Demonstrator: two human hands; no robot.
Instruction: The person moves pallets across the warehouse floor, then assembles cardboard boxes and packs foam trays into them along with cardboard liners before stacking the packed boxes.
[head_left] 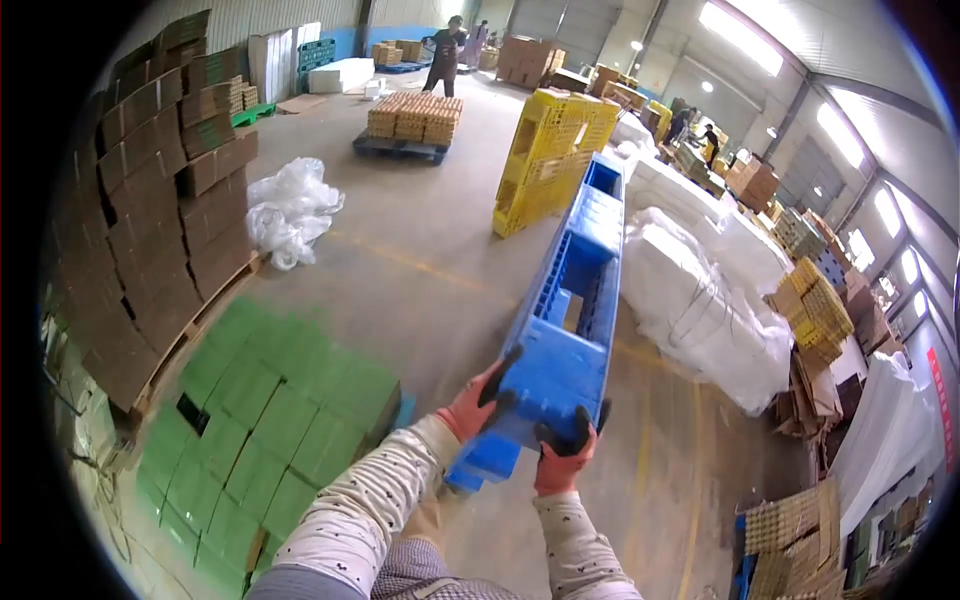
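Observation:
A blue plastic pallet (pixel 560 360) stands on its edge in front of me, its long side running away toward the yellow pallets. Both my hands wear red gloves with dark fingers. My left hand (pixel 478 402) grips the near left corner of the blue pallet, fingers curled over its edge. On the near right corner, my right hand (pixel 567 452) is closed round the edge. The pallet's lower part is partly hidden behind my hands and arms. Just beyond its far end, yellow plastic pallets (pixel 548 150) stand on edge.
Green boxes (pixel 270 430) are stacked at my left, with brown cartons (pixel 150 200) behind them. Crumpled clear plastic (pixel 292 212) lies on the floor. White wrapped bundles (pixel 690 300) line the right. Ahead, egg trays (pixel 414 117) sit on a pallet near a standing person (pixel 445 55).

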